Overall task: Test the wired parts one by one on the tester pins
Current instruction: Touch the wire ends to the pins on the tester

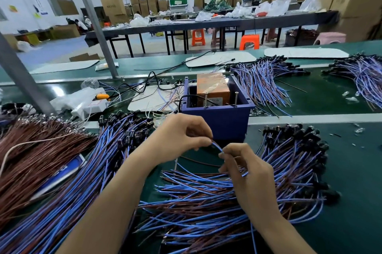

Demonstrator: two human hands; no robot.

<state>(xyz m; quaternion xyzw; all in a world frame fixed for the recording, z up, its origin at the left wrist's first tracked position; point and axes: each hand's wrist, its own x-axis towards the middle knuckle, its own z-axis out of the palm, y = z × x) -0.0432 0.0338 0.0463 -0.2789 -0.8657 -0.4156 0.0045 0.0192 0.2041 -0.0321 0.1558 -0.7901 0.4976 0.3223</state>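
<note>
Your left grip (182, 138) is closed in a pinch on a blue wire (217, 147), thumb against fingertips. Your right grip (250, 173) pinches the same wire just beside it, fingers curled, above the pile (206, 202) on the table (351, 171). The wire arcs between them, just in front of the tester (217, 121) and below its two upright pins (206, 100). I cannot tell where its black end lies among the others.

The likely trouble is tangling: lift too fast and neighbouring wires could ride up with yours and spill toward the left pile (103, 160), mixing tested with untested. At the pins, two bare ends that cross or land on one pin would probably give a false reading. A loose pinch could also let the thin wire slip back into the pile.
</note>
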